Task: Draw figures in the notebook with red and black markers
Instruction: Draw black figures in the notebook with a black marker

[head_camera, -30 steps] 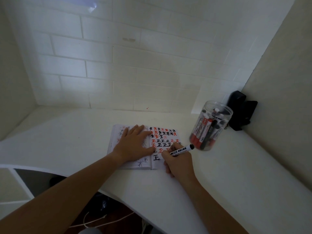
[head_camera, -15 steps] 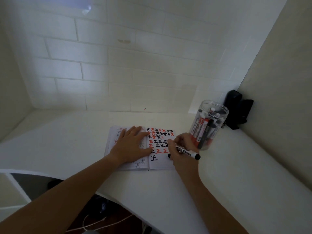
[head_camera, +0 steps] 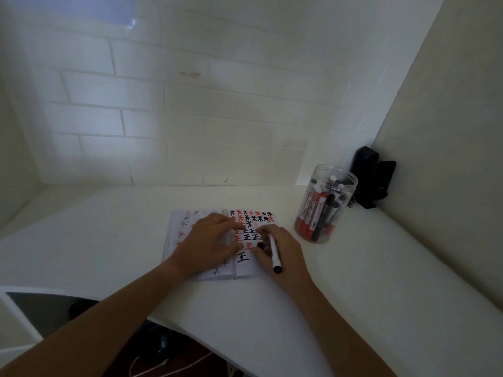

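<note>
An open notebook (head_camera: 177,229) lies on the white desk (head_camera: 109,227), its right page filled with rows of red and black figures. My left hand (head_camera: 209,240) rests flat across the left page and the spine, fingers reaching onto the right page. My right hand (head_camera: 280,254) grips a black marker (head_camera: 274,253) over the right page. The marker's capped black end points back toward me and its front end is hidden among my fingers.
A clear plastic jar (head_camera: 324,205) holding several red and black markers stands right of the notebook. A black object (head_camera: 371,178) sits in the back right corner against the wall. The desk's curved front edge (head_camera: 152,317) runs below my forearms.
My right hand has turned the marker: its rear end pointed right before and now points back toward me. The hand shifted slightly over the right page. My left hand stayed on the notebook.
</note>
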`<state>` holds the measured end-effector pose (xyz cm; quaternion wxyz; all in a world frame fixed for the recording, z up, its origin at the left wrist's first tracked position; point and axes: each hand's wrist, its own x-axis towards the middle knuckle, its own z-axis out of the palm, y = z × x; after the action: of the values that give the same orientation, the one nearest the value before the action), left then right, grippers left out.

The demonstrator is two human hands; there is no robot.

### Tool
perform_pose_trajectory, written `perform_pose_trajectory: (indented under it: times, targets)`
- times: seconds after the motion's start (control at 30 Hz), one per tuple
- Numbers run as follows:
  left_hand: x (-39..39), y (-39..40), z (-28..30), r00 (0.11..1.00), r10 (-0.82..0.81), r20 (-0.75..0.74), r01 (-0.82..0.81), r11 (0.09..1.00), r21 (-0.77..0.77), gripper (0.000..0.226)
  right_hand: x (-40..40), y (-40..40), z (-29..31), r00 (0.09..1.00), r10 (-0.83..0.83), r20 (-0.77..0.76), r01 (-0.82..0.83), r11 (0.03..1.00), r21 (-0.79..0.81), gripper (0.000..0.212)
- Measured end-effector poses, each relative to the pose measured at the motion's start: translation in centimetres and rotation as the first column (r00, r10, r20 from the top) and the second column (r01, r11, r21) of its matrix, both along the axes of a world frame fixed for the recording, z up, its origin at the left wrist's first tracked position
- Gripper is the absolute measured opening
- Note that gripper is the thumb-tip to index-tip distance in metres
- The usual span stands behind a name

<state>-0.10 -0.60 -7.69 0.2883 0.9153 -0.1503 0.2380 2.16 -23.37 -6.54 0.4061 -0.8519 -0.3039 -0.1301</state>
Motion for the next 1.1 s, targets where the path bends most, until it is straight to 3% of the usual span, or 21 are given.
perform_pose_trajectory:
  times: [0.13, 0.23, 0.37, 0.63, 0.7, 0.8, 0.9, 1.1]
  targets:
    - [-1.2, -0.8, 1.2, 0.991, -0.135, -0.013, 0.134, 0.991, -0.024, 0.049, -1.0, 1.3, 0.4, 0.985, 0.115, -0.127, -0.089, 0.977, 0.192, 0.044]
    - [-1.7, -0.9, 1.6, 0.976, -0.217, -0.02, 0.216, 0.975, -0.045, 0.029, -1.6, 1.7, 0.6, 0.979, 0.112, -0.171, -0.072, 0.972, 0.225, 0.045]
    - [-2.0, -0.9, 2.0, 0.96, -0.278, 0.022, 0.279, 0.954, -0.11, 0.023, -1.6, 1.3, 0.6, 0.963, 0.12, -0.24, -0.047, 0.957, 0.287, 0.045]
    - [-2.3, -0.9, 2.3, 0.974, -0.201, -0.105, 0.129, 0.873, -0.47, 0.017, -1.8, 1.4, 1.1, 0.954, 0.135, -0.269, -0.002, 0.896, 0.444, 0.022]
    - [-2.1, -0.7, 2.3, 0.98, -0.175, -0.092, 0.117, 0.889, -0.443, 0.018, -1.8, 1.5, 1.2, 0.936, 0.174, -0.307, 0.019, 0.845, 0.535, 0.03]
    - [-1.9, -0.6, 2.2, 0.991, -0.123, -0.059, 0.098, 0.942, -0.32, 0.021, -2.0, 1.2, 1.4, 0.921, 0.234, -0.312, -0.016, 0.822, 0.569, 0.02]
    - [-1.9, -0.7, 2.0, 0.994, -0.1, -0.037, 0.088, 0.967, -0.239, 0.025, -2.4, 1.1, 1.6, 0.919, 0.28, -0.278, -0.086, 0.83, 0.551, 0.007]
    - [-1.9, -0.7, 2.0, 0.994, -0.109, -0.019, 0.103, 0.975, -0.198, 0.023, -2.9, 1.1, 1.9, 0.95, 0.271, -0.156, -0.172, 0.87, 0.462, 0.009]
